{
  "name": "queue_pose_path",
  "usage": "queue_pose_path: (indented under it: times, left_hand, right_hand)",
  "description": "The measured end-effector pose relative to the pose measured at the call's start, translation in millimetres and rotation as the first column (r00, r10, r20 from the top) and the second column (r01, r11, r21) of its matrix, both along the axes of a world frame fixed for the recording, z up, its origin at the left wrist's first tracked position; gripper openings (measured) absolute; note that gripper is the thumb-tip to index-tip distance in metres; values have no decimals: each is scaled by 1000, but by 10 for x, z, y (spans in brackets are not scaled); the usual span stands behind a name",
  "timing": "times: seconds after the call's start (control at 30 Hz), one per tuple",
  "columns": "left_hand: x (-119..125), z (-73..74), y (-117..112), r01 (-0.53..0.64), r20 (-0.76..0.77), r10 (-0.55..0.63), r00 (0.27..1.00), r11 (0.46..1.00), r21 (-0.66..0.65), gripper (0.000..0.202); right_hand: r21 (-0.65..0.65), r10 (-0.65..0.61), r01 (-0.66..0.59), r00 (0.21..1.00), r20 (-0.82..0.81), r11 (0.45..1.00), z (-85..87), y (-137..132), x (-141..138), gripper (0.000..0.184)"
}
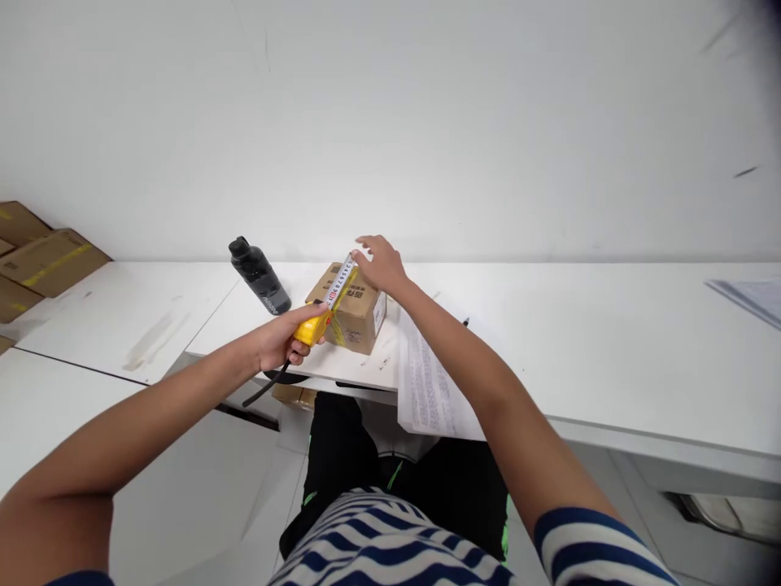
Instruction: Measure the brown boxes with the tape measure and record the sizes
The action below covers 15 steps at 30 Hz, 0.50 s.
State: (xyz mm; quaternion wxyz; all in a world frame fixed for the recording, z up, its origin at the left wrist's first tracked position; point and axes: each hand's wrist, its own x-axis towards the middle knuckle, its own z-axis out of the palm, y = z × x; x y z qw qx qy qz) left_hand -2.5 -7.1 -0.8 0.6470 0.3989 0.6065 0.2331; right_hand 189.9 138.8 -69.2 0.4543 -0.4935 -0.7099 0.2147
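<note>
Left hand [286, 335] is gripping the yellow tape measure [312, 325] at the near edge of the carton [366, 313]. Blade [339, 282] is running away and rightward across the carton's top. Right hand [381, 264] is sitting nearer the blade's far end, thumb at tip; can't tell if pinching.

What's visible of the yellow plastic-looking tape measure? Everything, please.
The yellow tape measure has a small red detail and a dark strap hanging from it. Its pale blade, marked with dark numerals, runs diagonally over the brown cardboard box; whether it lies flat is unclear. The left hand grips the body; the right hand appears to touch the blade's far end.
</note>
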Motion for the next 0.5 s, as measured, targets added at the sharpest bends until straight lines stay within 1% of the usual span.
queue_pose_path:
  times: [0.03,0.07,0.1,0.17,0.23,0.27,0.3,0.33,0.4,0.43,0.5]
  left_hand:
    - [-21,-15,-81,-6,17,5,1000,999,54,43]
    - [-35,-41,-167,-24,45,19,999,993,113,43]
    - [-36,-82,-256,-50,89,35,995,984,173,44]
    - [10,-213,-418,-129,212,68,975,949,289,48]
    - [130,-401,-542,-242,358,96,929,890,387,53]
    - [214,-507,-589,-309,429,113,896,853,420,56]
    - [307,-615,-629,-361,494,121,861,830,426,57]
    - [404,-719,-666,-391,548,121,828,825,409,57]
    - [588,-903,-738,-395,618,109,779,851,347,61]
    - [664,-979,-774,-380,636,100,766,867,322,64]
    - [767,-1090,-835,-353,647,82,758,885,302,68]
  right_hand:
    - [77,-22,31,993,-114,997,27,-176,11,39]
    - [133,-30,65,967,-253,989,39,-392,18,45]
    - [149,-21,85,922,-386,985,29,-643,17,49]
    - [152,61,29,828,-557,988,-67,-1193,-22,54]
    - [153,197,-132,785,-588,979,-251,-1704,-113,60]
    - [162,267,-212,784,-561,964,-362,-1909,-174,66]
    - [178,315,-260,793,-521,949,-475,-2071,-239,70]
    - [179,322,-268,817,-479,947,-584,-2189,-304,72]
    - [154,255,-206,851,-459,966,-771,-2316,-407,75]
    - [125,202,-161,854,-480,979,-842,-2340,-438,74]
    - [57,111,-95,831,-546,994,-930,-2347,-449,71]
